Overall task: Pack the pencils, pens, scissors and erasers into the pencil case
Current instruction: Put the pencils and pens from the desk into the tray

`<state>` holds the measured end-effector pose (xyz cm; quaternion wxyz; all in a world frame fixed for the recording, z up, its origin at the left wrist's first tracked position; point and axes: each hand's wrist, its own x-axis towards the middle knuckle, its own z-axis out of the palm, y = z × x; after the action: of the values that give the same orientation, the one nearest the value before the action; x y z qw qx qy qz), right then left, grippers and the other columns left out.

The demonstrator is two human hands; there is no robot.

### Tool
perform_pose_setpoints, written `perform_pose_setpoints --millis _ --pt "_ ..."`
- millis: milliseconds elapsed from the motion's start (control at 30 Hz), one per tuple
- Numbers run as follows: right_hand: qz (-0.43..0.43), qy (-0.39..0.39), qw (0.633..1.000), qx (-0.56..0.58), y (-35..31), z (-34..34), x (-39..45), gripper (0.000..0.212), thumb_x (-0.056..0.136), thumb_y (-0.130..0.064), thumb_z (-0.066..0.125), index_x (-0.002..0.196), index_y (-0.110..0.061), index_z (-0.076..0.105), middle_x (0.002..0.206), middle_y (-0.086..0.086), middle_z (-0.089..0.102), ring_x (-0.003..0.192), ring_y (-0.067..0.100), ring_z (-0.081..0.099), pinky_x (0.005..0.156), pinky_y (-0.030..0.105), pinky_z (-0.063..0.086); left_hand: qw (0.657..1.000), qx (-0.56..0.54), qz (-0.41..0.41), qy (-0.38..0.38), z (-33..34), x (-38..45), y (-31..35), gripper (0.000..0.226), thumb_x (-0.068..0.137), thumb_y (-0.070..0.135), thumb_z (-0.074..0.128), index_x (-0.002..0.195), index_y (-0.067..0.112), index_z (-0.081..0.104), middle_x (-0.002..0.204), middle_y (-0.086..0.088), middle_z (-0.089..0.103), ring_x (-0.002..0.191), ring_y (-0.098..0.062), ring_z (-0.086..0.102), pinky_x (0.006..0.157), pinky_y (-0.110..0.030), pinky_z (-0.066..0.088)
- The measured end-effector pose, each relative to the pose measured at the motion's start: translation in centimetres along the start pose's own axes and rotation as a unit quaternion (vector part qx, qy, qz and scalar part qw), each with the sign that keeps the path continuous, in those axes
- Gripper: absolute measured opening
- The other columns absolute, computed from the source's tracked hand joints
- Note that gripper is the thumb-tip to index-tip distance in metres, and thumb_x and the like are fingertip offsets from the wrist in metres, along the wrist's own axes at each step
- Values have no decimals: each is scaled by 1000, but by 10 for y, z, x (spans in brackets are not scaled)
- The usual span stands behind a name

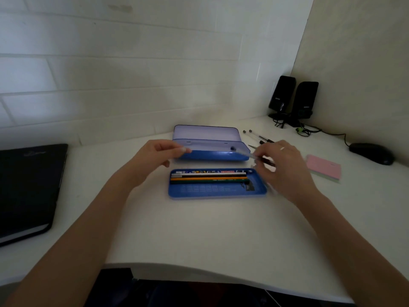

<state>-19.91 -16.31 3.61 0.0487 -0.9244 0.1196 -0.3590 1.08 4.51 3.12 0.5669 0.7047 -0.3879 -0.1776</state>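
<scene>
White desk (199, 229), smooth matte top, curved near edge; lower corners hidden by both forearms. Black folder (28, 185) at far left, flat, cut off by the frame edge. Blue pencil case (210, 149) mid-desk, hard glossy plastic, rounded corners, hinged lid standing open toward the tiled wall; inside of its base is mostly hidden by its front wall. Separate blue tray (218, 189) lies just in front of the case, shallow, rectangular; print on its floor too small to read. Several pencils (209, 177) lie lengthwise along the tray's far side, touching one another: white, black, orange, green. Two black speakers (293, 98) upright in the right corner, cables tangled below. Black mouse (371, 152) and pink notepad (324, 167) at right. Loose pens (259, 137) behind the right hand, partly hidden. Right hand (282, 167), blurred, fingers curled narrow around a clear-barrelled pen (245, 152) held over the case's right end. Left hand (155, 158) over the case's left end, fingers curled; whether it pinches the pen's far end, cannot tell.
</scene>
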Motion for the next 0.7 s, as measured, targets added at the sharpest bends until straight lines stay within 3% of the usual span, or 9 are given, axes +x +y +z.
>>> perform_pose_setpoints --millis 100,200,333,433,533,633,667,700 --pt "-111 -4 994 20 -18 6 -2 19 74 0 65 88 -10 60 76 3 62 77 18 50 70 27 39 998 -40 6 -44 4 -3 6 21 89 16 57 89 29 74 101 13 72 82 1 61 66 -16 47" --pt "-130 -61 978 150 -36 14 -7 18 80 2 57 93 -12 58 88 1 65 80 19 58 69 33 49 993 -28 -8 -113 14 -5 6 25 91 14 55 107 28 69 115 10 68 99 -6 64 71 -19 52" --pt "-25 -84 934 345 -49 22 -9 12 83 2 62 84 -10 64 99 2 72 85 10 68 71 21 51 986 -12 -12 -165 18 -8 5 30 91 11 57 118 20 64 119 2 67 109 -11 62 84 -21 52" --pt "26 -104 891 442 -51 21 -6 15 80 5 67 81 -10 67 99 5 71 93 8 67 81 17 50 987 -8 -21 -159 18 -8 8 22 86 7 62 104 16 71 101 0 74 91 -10 69 73 -20 55" --pt "105 -121 862 481 -47 18 -2 8 77 -4 72 85 -8 70 87 2 72 80 14 67 75 19 51 994 -6 -22 -107 17 -8 12 18 79 1 68 85 17 75 75 2 75 69 -6 69 62 -15 54" --pt "190 -117 812 539 -33 15 2 14 75 -10 73 88 -7 69 83 11 72 76 27 70 75 26 56 998 8 -6 -61 11 -8 12 19 73 2 74 77 21 77 73 -2 75 67 -7 67 65 -17 55" --pt "200 -110 817 529 -28 14 3 12 75 -7 72 87 -6 69 83 11 72 77 24 70 74 25 57 998 23 2 -51 9 -8 12 18 71 3 76 76 20 77 74 -3 75 68 -9 67 68 -17 55" --pt "195 -100 851 478 -22 13 2 9 76 -5 71 85 -6 70 81 8 72 75 19 70 74 22 57 998 42 8 -45 7 -7 11 17 68 4 78 76 19 77 75 -3 75 68 -8 67 69 -15 53"
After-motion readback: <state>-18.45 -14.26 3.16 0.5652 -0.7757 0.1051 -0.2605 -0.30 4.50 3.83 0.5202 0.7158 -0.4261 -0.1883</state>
